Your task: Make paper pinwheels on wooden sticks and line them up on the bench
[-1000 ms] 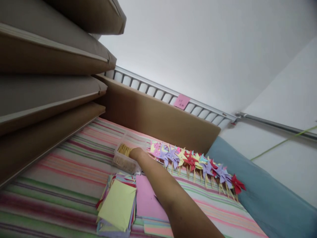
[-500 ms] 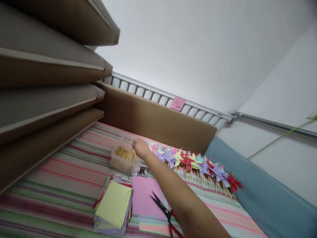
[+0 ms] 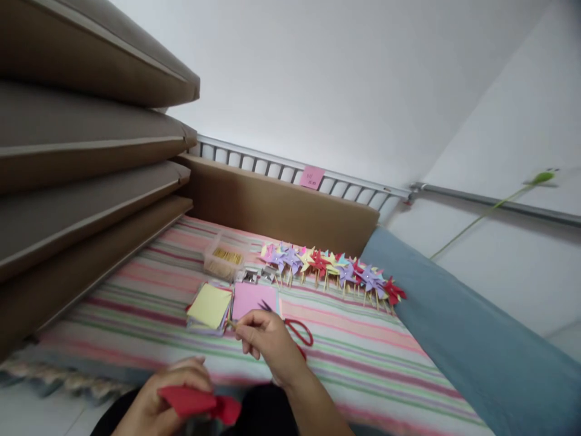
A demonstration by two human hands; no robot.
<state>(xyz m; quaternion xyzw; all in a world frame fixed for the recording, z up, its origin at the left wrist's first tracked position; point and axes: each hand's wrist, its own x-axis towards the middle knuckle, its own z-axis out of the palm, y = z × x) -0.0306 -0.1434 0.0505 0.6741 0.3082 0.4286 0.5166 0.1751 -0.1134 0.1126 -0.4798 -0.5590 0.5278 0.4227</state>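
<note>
Low in the view, my left hand (image 3: 175, 384) is closed on a folded red paper pinwheel (image 3: 195, 402), partly blurred. My right hand (image 3: 270, 342) pinches a thin wooden stick (image 3: 230, 324) seen nearly end-on, so most of it is hidden. Under and beyond that hand lie scissors (image 3: 297, 330) with red handles. A pink paper sheet (image 3: 254, 300) lies beneath the blades, and left of it sits a stack of coloured paper squares with a yellow sheet (image 3: 211, 306) on top. Behind these stands a clear plastic box (image 3: 215, 266) holding many wooden sticks (image 3: 228, 255).
Finished paper pinwheels (image 3: 320, 263) on sticks lie in a row at the back right. Small open containers (image 3: 250, 275) sit beside the box. Stacked cushions (image 3: 91, 175) rise at left, a brown board (image 3: 276, 209) stands behind, and a blue padded edge (image 3: 454, 303) borders the striped cloth (image 3: 363, 345).
My right hand has drawn back from the stick box toward me, with a stick in its fingers. My left hand and the red pinwheel have come into view at the bottom.
</note>
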